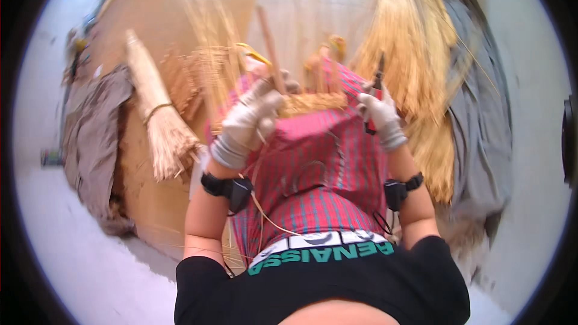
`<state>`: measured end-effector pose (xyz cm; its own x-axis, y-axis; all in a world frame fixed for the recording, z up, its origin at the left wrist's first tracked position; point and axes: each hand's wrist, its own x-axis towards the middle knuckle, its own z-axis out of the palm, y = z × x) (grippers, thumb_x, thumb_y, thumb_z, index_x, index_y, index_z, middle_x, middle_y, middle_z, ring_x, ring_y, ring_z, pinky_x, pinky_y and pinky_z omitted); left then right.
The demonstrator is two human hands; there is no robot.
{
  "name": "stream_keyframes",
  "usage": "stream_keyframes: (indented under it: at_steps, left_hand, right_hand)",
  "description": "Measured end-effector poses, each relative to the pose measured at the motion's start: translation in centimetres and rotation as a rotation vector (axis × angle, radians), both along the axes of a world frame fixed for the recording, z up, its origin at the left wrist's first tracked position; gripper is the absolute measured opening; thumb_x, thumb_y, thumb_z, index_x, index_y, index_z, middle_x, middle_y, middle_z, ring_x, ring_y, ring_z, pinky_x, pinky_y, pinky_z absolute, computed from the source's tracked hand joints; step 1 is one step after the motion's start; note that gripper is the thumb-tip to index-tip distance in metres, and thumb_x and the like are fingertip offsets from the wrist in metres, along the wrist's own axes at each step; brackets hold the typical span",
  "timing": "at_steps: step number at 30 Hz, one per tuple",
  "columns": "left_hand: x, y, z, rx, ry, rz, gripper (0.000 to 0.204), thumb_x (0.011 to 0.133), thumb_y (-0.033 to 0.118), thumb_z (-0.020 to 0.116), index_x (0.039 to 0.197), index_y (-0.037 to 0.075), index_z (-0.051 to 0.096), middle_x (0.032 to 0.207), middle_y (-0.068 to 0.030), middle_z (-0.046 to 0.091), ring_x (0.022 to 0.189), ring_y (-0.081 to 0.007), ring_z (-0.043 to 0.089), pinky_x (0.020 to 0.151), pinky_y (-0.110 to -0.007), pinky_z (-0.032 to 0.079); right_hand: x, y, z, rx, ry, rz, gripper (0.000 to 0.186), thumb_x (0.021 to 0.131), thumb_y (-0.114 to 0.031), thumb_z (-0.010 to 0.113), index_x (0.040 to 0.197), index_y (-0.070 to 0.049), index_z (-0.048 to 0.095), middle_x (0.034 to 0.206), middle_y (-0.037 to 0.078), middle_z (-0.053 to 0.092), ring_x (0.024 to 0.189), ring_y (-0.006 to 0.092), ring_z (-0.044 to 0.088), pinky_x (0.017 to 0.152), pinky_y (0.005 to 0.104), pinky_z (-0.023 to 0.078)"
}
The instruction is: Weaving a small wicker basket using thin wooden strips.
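Note:
A partly woven straw piece [313, 105] lies across my lap, its thick braided edge running from one hand toward the other. Loose straw strands stand up from its left side. My left hand [253, 111], in a white glove, is closed around the left end of the braided edge. A brown stick [271, 48] rises beside that hand; whether the fingers hold it too is unclear. My right hand [380, 113], also gloved, grips a red-and-black handled tool [376, 91] with a narrow dark tip pointing away. It is near the right end of the braid. Motion blurs some detail.
A red checked cloth [313, 150] covers my lap. On the left, a tied straw bundle [158, 111] rests near brown fabric [96, 138]. Long loose straw [415, 66] lies on the right over grey cloth [481, 150]. Thin strands trail by my left forearm.

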<state>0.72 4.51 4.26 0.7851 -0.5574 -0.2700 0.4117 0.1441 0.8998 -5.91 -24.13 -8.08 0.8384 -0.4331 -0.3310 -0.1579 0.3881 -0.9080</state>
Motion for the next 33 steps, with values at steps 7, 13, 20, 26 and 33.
stream_keyframes:
  at_steps: [7, 13, 20, 26, 33]
  left_hand:
    - [-6.2, 3.9, 0.6, -0.148, -0.149, -0.107, 0.077, 0.096, 0.0, 0.068, 0.161, 0.009, 0.028, 0.132, -0.0135, 0.063, 0.047, -0.0084, 0.058, 0.035, -0.021, 0.047]
    - [-0.4, 2.1, 8.7, -0.212, -0.658, -0.1, 0.068, 0.097, 0.004, 0.064, 0.158, 0.005, 0.033, 0.125, -0.0106, 0.068, 0.057, -0.0077, 0.063, 0.048, -0.021, 0.051]
    - [8.2, -3.8, 14.5, -0.294, -0.794, 0.219, 0.037, 0.111, 0.033, 0.049, 0.14, 0.01, 0.055, 0.101, -0.0017, 0.07, 0.069, -0.0055, 0.058, 0.061, -0.022, 0.051]
    - [5.2, -0.8, 10.9, -0.286, -0.744, 0.349, 0.032, 0.111, 0.026, 0.051, 0.133, 0.005, 0.062, 0.094, -0.0005, 0.066, 0.088, -0.0085, 0.06, 0.081, -0.027, 0.051]
    - [-1.3, 3.9, -5.9, -0.031, -0.493, 0.402, 0.036, 0.111, 0.029, 0.053, 0.139, 0.008, 0.06, 0.104, -0.0004, 0.067, 0.097, -0.0119, 0.063, 0.091, -0.03, 0.052]
  right_hand:
    - [2.7, -2.8, 0.2, -0.178, -0.185, 0.273, 0.017, 0.095, -0.011, 0.066, 0.111, -0.008, 0.062, 0.079, -0.001, 0.062, 0.06, 0.0079, 0.057, 0.051, 0.0243, 0.045]
    - [5.8, -12.1, 18.4, -0.556, -0.646, -0.003, 0.033, 0.101, -0.026, 0.063, 0.127, -0.006, 0.06, 0.084, 0.001, 0.064, 0.064, 0.0083, 0.059, 0.054, 0.0233, 0.045]
    - [1.8, -10.2, 34.1, -0.844, -0.848, -0.174, 0.043, 0.106, -0.022, 0.055, 0.145, -0.003, 0.059, 0.087, -0.003, 0.058, 0.065, 0.0025, 0.04, 0.06, 0.0193, 0.031]
    - [-1.7, -6.0, 28.7, -0.915, -0.626, -0.246, 0.038, 0.104, -0.025, 0.063, 0.132, 0.0, 0.063, 0.084, -0.004, 0.058, 0.062, 0.0017, 0.036, 0.056, 0.0193, 0.025]
    - [-1.2, -1.1, 9.9, -0.485, -0.374, -0.027, 0.023, 0.099, -0.011, 0.069, 0.119, -0.007, 0.06, 0.094, 0.009, 0.073, 0.059, 0.0041, 0.053, 0.049, 0.0195, 0.039]
